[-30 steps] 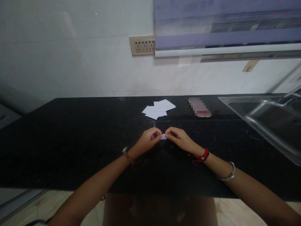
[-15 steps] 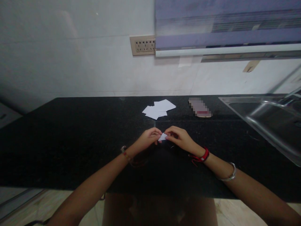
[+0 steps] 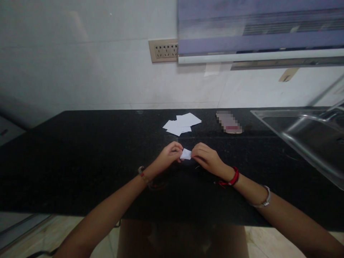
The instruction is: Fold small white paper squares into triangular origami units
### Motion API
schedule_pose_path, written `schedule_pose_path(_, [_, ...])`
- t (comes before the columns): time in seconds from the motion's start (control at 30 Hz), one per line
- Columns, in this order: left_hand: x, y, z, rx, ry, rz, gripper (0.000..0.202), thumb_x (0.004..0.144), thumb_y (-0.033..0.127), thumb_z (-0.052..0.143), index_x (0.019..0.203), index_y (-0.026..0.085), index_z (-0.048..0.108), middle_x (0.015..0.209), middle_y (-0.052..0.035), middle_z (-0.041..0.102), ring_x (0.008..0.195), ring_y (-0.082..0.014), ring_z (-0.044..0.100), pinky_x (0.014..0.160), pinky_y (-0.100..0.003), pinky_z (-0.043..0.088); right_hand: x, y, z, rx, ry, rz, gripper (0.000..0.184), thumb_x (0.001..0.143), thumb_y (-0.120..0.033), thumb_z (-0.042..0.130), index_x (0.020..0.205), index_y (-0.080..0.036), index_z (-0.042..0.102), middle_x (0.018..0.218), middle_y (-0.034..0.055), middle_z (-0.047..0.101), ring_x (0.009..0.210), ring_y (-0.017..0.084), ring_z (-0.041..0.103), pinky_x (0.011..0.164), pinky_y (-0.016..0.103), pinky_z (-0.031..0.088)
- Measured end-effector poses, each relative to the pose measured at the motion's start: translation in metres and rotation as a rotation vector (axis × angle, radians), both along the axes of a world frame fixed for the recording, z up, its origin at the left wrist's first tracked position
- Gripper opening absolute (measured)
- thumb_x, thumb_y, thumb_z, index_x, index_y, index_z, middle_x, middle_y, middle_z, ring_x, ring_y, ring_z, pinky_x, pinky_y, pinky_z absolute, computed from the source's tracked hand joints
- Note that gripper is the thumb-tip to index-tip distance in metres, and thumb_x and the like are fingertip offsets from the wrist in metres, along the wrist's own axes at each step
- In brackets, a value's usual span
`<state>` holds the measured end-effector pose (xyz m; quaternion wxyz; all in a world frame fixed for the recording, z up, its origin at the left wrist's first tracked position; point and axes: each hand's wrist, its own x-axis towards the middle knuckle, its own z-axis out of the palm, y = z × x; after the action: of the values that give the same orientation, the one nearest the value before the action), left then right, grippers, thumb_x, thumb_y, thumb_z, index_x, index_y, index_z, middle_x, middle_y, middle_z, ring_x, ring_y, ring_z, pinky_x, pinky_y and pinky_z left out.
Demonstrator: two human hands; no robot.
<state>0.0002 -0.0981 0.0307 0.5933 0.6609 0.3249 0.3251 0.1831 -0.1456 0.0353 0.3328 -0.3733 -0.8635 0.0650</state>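
Observation:
A small folded piece of white paper [image 3: 185, 154] is held between both hands just above the black counter [image 3: 80, 150]. My left hand [image 3: 169, 154] pinches its left edge with curled fingers. My right hand [image 3: 206, 157] pinches its right edge, fingers bent over it. Most of the paper is hidden by the fingertips. A red band sits on my right wrist and a metal bangle further up the arm.
Several loose white paper squares [image 3: 181, 124] lie further back on the counter. A phone [image 3: 229, 123] rests to their right. A steel sink [image 3: 303, 136] fills the right side. A wall socket strip [image 3: 162, 51] and a cabinet [image 3: 258, 32] hang above.
The hands have shifted slightly away from me and more of the white paper now shows between the fingertips. The arms have hardly moved.

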Motion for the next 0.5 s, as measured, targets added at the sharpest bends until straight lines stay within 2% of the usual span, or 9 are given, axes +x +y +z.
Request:
schedule_pose_path(0.2, [-0.0009, -0.0008, 0.0017, -0.002, -0.043, -0.031, 0.020, 0.072, 0.018, 0.052, 0.090, 0.014, 0.047, 0.065, 0.0033, 0.053, 0.055, -0.0068, 0.053, 0.052, -0.018, 0.042, 0.0015, 0.0002, -0.0010, 0.103, 0.043, 0.009, 0.012, 0.081, -0.014, 0.043, 0.077, -0.017, 0.054, 0.079, 0.0057, 0.054, 0.081, 0.016, 0.047, 0.072, 0.030, 0.041])
schedule_pose_path(0.5, [-0.0045, -0.0026, 0.0041, 0.050, -0.048, -0.097, 0.016, 0.073, 0.019, 0.053, 0.088, 0.014, 0.052, 0.075, 0.0000, 0.054, 0.062, -0.0084, 0.053, 0.058, -0.020, 0.042, 0.0030, 0.0038, -0.0012, 0.013, 0.131, -0.034, 0.009, 0.078, -0.016, 0.048, 0.076, -0.018, 0.056, 0.085, 0.0054, 0.052, 0.082, 0.015, 0.050, 0.071, 0.028, 0.043])
